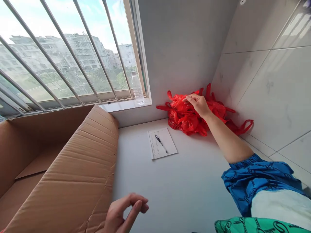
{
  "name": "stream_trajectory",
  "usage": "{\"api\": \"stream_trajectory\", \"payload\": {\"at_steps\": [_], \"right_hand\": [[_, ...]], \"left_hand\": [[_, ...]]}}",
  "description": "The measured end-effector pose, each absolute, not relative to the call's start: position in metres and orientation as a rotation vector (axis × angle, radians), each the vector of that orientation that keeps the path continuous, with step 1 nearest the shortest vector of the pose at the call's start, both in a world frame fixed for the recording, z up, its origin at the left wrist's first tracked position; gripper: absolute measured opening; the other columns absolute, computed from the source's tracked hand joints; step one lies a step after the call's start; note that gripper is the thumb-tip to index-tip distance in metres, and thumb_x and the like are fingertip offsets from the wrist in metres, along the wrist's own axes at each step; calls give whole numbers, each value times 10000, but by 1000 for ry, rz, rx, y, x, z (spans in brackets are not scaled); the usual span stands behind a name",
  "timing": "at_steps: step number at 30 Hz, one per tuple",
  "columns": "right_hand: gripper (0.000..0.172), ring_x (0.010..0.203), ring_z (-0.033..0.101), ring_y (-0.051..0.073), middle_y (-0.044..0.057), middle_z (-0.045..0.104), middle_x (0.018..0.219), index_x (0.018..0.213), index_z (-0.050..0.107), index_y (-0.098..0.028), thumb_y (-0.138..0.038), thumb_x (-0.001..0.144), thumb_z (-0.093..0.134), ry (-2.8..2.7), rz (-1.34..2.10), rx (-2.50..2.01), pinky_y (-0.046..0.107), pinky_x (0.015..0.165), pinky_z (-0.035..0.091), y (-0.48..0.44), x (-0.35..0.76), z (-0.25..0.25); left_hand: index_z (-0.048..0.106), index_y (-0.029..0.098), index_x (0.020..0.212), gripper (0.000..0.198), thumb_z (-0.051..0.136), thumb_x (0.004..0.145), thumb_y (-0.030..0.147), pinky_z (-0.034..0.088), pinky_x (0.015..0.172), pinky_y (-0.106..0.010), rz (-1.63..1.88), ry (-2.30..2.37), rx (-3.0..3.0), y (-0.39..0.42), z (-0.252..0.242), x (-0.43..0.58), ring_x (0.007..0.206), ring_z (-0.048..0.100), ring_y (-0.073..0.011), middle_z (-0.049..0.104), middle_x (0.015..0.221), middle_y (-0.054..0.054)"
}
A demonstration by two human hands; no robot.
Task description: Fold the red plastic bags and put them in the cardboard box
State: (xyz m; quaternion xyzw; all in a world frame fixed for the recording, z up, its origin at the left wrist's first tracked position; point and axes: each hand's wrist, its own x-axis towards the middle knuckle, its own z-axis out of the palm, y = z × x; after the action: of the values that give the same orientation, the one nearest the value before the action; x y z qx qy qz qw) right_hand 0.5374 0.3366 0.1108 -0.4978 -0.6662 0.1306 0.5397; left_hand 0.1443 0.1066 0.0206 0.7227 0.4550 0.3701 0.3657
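Note:
At the back right, a heap of red plastic bags (188, 123) lies against the wall, with several loop handles sticking out. My right hand (198, 103) reaches over the heap, its thumb and fingers pinched together at the red plastic of one bag. How much of the bag is between the fingertips is partly hidden. Low in the picture, my left hand (127, 210) hovers above the white tabletop (136, 181) beside the cardboard box. Its fingers are curled, with the thumb against them and nothing seen in between.
A large cardboard box (94, 161) stands at the left, its flap folded outward. A notepad (171, 145) with a black pen (161, 143) on it lies mid-table. A clear plastic bottle (137, 89) stands on the windowsill (128, 105) by the barred window. Tiled wall (274, 94) bounds the right.

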Motion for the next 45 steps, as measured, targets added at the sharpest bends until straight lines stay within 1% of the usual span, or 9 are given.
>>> {"api": "stream_trajectory", "payload": {"at_steps": [7,10,13,20,27,35,40,43,45], "right_hand": [[402,856,685,168,44,696,919,890,710,-178,-487,966,465,-1803,779,-905,315,768,591,265,476,45],[306,858,662,171,76,656,1130,885,722,-200,-453,924,554,-1998,888,-970,323,746,582,234,464,3],[243,814,641,147,84,501,1374,927,714,-230,-428,908,575,-2002,780,-1127,306,656,570,208,466,-24],[261,766,638,171,35,636,992,995,634,-240,-465,865,613,-2090,776,-1270,297,656,513,184,461,-49],[201,644,559,156,3,621,736,796,609,-205,-371,883,538,-2017,879,-1299,266,597,416,188,448,-59],[235,580,496,123,-43,566,648,741,593,-206,-416,795,685,-2098,1062,-1262,238,541,383,188,488,-38],[403,477,394,100,-48,432,498,567,460,-209,-373,918,570,-1769,505,-1153,244,475,344,179,480,-32],[181,783,623,181,51,681,815,846,643,-202,-295,948,526,-1862,165,-1030,324,729,515,172,454,-37],[336,1189,562,267,134,635,1259,1251,583,-173,-323,959,513,-2125,63,-1008,457,1003,461,171,437,-49]], "left_hand": [[510,207,1317,487,544,918,486,556,843,-364,812,1237,1497,151,-21,161,1080,625,-247,586,1294,-142],[367,218,1438,621,554,909,484,544,879,-390,817,1336,1555,156,-43,157,1211,547,-277,413,1463,-171],[339,210,1462,679,578,884,473,529,910,-394,809,1368,1615,160,-61,153,1223,536,-284,381,1478,-178],[657,216,1070,262,563,843,306,499,733,-276,711,1378,1816,167,-56,177,856,623,-182,674,1021,-38],[556,168,853,205,583,807,365,467,605,-234,888,1251,1385,174,-42,187,659,588,-135,639,775,3],[449,224,1357,498,544,869,246,528,897,-347,680,1315,1736,162,-31,159,1121,603,-220,573,1307,-96],[495,264,1322,450,432,902,117,429,1071,-426,912,1410,2119,145,-2,185,1322,462,-223,495,1406,-72],[464,248,1373,427,426,954,173,394,1109,-452,747,1316,2477,151,-10,211,1349,444,-236,478,1446,-92],[353,199,1465,516,467,966,260,332,1153,-491,596,1329,2664,158,-27,224,1402,382,-269,420,1504,-131]]}}
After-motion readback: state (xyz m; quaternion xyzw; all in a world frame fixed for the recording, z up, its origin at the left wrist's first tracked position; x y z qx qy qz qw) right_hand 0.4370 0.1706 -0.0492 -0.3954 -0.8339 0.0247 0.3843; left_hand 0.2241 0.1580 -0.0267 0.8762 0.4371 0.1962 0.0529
